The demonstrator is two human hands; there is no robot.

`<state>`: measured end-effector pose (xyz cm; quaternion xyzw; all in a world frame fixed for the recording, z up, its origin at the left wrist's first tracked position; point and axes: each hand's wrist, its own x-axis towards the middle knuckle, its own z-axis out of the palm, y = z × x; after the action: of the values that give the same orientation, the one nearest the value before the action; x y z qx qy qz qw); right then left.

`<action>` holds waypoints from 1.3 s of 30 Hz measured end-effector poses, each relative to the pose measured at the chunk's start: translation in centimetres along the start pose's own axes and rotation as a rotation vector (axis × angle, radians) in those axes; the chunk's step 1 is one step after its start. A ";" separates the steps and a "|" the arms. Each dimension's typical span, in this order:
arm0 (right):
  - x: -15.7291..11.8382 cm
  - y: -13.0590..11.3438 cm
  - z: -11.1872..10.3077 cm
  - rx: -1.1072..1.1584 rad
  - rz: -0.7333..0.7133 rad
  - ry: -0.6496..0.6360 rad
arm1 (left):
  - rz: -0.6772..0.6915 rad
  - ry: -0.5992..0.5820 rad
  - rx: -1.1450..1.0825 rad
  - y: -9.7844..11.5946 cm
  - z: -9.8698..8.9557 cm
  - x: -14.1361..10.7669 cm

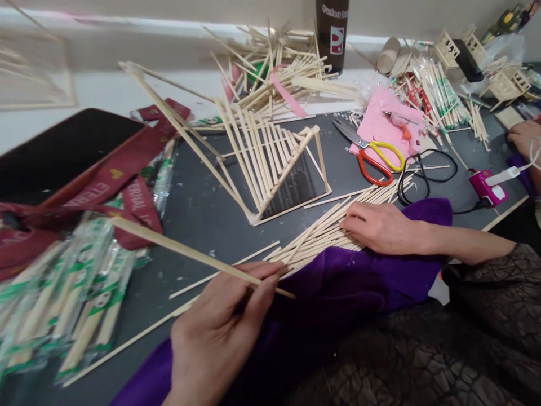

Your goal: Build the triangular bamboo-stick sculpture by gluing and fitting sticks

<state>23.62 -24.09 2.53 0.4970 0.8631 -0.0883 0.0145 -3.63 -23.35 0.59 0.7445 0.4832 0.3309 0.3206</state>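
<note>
Pinched between the thumb and fingers of my left hand (230, 316) is a bamboo chopstick (181, 246), its far end pointing up and left. My right hand (378, 225) rests with curled, closed fingers on a heap of thin wooden sticks (323, 231); its fingertips are partly hidden among them. A purple cloth (338, 282) lies under and in front of both hands. Beyond them stands a frame of glued sticks (240, 197), with a row of slats along one slanted side.
Wrapped chopsticks (84, 293) and a dark tablet (67, 146) with a red lanyard (99, 180) lie left. Behind are loose sticks (274, 79) and a dark bottle (332, 36). Scissors (376, 160), a glue gun (403, 124) and a purple adapter (488, 188) lie right, near another person's hand (525, 138).
</note>
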 end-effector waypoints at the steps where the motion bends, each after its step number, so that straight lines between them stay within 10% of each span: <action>1: -0.4 0.0 0.2 -0.009 -0.013 0.002 | 0.070 -0.040 0.032 -0.1 0.0 0.0; 11: -1.9 0.4 -0.4 0.082 -0.273 -0.090 | 0.394 -0.140 0.159 1.0 1.4 -2.1; 24: 0.2 1.2 -0.4 -0.113 -0.097 0.075 | 0.680 -0.088 0.302 1.3 2.6 -4.0; 39: -0.9 0.2 0.4 -0.056 -0.490 0.013 | 0.814 0.000 0.356 1.2 3.2 -5.0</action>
<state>24.20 -24.84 2.19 0.2729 0.9600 -0.0619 0.0008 -2.02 -28.90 -1.23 0.9176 0.2000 0.3421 0.0310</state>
